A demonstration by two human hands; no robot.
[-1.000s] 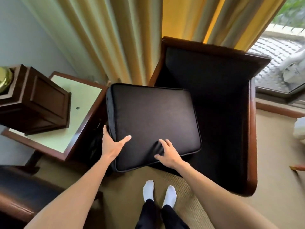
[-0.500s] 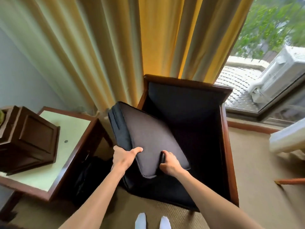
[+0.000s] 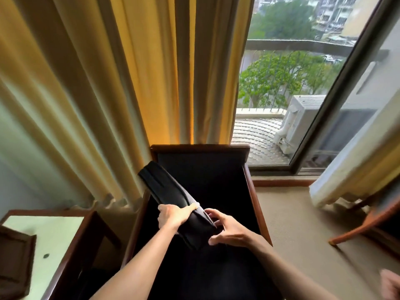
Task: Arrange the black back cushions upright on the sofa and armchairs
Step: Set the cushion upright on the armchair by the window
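Note:
A black back cushion [image 3: 164, 189] stands on edge over the armchair's dark seat [image 3: 216, 191], tilted, its thin side facing me. My left hand [image 3: 173, 215] grips its upper edge, fingers curled over the top. My right hand [image 3: 225, 228] holds the near lower corner from the right, fingers curled round it. The armchair has a dark wooden frame [image 3: 200, 147] and stands against the yellow curtain. The cushion's far face is hidden.
A wooden side table with a pale top [image 3: 56, 230] stands at the left, carrying a dark wooden box [image 3: 15, 260]. Yellow curtains [image 3: 129, 83] hang behind. A window [image 3: 287, 83] is at the right, with another wooden furniture leg [image 3: 355, 226] on the carpet.
The cushion has turned from lying flat across the armrest to standing on edge over the seat. Both hands have shifted their hold with it. My view has risen toward the window.

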